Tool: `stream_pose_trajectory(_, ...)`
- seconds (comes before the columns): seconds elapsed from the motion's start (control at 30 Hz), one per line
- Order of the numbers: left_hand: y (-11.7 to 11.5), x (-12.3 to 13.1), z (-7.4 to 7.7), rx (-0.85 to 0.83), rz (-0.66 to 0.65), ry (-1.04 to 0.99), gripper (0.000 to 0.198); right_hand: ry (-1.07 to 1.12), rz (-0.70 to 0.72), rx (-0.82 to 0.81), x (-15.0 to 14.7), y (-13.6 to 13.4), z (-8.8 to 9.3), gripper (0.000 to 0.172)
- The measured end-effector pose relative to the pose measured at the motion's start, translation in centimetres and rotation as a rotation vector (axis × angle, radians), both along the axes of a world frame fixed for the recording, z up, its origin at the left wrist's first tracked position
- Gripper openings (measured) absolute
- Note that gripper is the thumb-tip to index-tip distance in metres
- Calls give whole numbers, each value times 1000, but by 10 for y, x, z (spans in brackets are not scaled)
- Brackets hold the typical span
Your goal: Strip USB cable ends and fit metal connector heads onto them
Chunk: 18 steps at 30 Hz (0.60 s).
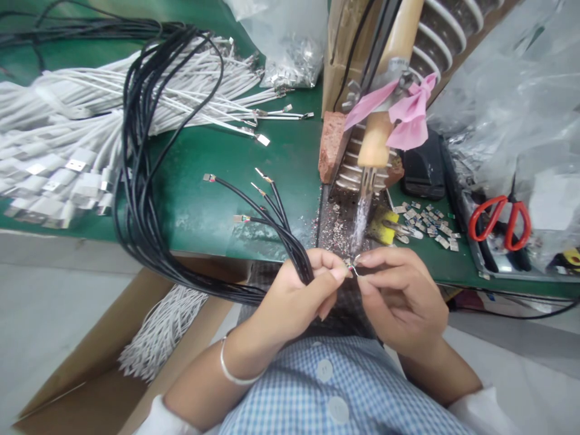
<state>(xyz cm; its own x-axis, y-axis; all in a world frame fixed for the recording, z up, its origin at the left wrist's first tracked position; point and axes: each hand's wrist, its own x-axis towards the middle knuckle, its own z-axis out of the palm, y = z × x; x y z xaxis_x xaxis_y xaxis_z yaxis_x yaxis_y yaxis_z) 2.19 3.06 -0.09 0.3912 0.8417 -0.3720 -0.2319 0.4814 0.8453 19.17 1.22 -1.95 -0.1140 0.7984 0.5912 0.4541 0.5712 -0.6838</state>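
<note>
My left hand (296, 296) is closed around a bundle of black cables (145, 199) and pinches one cable end at its fingertips. My right hand (399, 296) is closed in a pinch on a small metal connector piece (354, 264), held against that cable end. Both hands meet just in front of the tip of a soldering iron (376, 145) with a wooden handle and a pink tie, which rests in a coiled stand. Several black cable ends with small connectors (244, 199) fan out over the green table (217, 175).
A heap of white cables (67, 139) covers the table's left. Small metal parts (426, 220) lie right of the iron, beside a yellow sponge (383, 226). Red-handled scissors (498, 220) lie in a tray at the right. A cardboard box (90, 356) with white cables stands below left.
</note>
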Motion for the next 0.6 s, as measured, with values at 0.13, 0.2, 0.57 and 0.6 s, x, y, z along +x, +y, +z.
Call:
stream_pose_trajectory(0.13, -1, 0, 2, -1, 14, 14, 18, 1, 8, -7, 0, 0, 1, 21)
stream_pose_trajectory(0.2, -1, 0, 3, 2, -11, -2, 18, 4, 15, -12, 0, 1, 2, 21)
stream_pose_trajectory(0.57, 0, 1, 7, -28, 24, 48, 17, 51, 40, -55, 1, 1, 2, 22)
stream_pose_trajectory(0.6, 0, 1, 8, -29, 25, 58, 17, 50, 40, -55, 1, 1, 2, 22)
